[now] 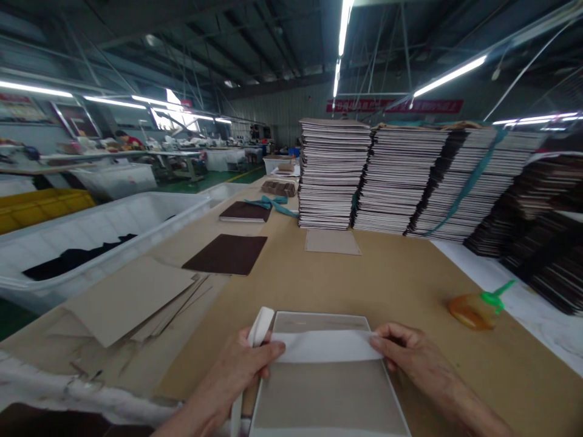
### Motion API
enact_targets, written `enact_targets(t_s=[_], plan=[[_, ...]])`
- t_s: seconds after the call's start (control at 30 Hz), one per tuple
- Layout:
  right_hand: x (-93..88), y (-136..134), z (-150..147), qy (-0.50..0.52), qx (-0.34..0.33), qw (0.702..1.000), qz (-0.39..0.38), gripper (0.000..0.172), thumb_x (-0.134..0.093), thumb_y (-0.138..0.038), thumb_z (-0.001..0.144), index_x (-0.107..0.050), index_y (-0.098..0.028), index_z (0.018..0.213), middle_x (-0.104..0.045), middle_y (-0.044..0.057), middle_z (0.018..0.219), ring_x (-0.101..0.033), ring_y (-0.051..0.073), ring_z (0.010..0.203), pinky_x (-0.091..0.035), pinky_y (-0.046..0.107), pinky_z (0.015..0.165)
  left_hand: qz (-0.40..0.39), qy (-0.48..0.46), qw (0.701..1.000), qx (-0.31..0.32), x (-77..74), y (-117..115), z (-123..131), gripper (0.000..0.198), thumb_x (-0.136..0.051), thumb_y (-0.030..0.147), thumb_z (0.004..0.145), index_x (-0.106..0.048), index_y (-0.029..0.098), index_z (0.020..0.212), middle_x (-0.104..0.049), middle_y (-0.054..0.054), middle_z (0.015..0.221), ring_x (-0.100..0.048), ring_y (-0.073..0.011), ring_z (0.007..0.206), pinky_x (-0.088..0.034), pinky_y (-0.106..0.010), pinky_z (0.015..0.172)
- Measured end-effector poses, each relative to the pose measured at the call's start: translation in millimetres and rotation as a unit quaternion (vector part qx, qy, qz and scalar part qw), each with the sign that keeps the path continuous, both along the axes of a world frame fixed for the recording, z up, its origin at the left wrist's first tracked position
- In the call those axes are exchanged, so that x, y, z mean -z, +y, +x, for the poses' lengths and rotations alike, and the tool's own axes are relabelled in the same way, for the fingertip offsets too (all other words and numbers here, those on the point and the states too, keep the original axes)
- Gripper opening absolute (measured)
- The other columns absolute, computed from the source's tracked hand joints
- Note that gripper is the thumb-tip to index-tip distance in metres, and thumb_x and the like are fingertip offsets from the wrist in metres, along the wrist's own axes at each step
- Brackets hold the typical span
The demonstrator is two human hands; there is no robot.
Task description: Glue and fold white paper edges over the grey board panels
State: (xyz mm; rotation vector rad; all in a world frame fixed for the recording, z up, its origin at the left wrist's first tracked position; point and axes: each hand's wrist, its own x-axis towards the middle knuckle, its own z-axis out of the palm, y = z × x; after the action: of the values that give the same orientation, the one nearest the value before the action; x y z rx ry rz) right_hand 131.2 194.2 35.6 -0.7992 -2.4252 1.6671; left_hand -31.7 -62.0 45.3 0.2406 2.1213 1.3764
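From here I see left hand (252,361) and right hand (407,352) pinching strip (325,347) across board (330,397); looks light, floppy; I'd hold both ends, taut.

Strip lights (449,76) under a dark roof (291,30), red banner (387,106), green floor (212,181)

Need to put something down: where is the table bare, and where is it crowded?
Bare: the brown tabletop between the dark sheet and the bottle, beyond the grey board; also between the right hand and bottle. Crowded: the back (tall stacks) and left (loose sheets).
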Motion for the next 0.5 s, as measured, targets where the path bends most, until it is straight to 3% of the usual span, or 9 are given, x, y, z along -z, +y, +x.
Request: enact_targets(t_s=[0.23,0.5], plan=[[9.2,10,-28,0.020,0.034,0.995,0.096,0.029,-0.053,-0.048,0.074,-0.056,-0.021,0.067,-0.045,-0.005,0.056,-0.042,0.014,0.056,-0.033,0.026,0.056,-0.049,0.076,0.996,-0.004,9.6,22,-25,0.032,-0.058,0.048,0.074,-0.063,0.017,0.081,-0.055,0.002,0.048,-0.048,-0.0138,0.049,-0.027,-0.022,0.050],[33.4,8,-32,0.049,0.081,0.990,0.100,0.030,-0.055,-0.052,0.073,-0.057,-0.022,0.069,-0.054,-0.002,0.063,-0.051,0.017,0.062,-0.039,0.027,0.058,-0.073,0.132,0.988,-0.019,15.3,36,-29,0.022,-0.058,0.040,0.066,-0.063,0.019,0.069,-0.049,0.005,0.049,-0.049,-0.0140,0.048,-0.032,-0.024,0.049]])
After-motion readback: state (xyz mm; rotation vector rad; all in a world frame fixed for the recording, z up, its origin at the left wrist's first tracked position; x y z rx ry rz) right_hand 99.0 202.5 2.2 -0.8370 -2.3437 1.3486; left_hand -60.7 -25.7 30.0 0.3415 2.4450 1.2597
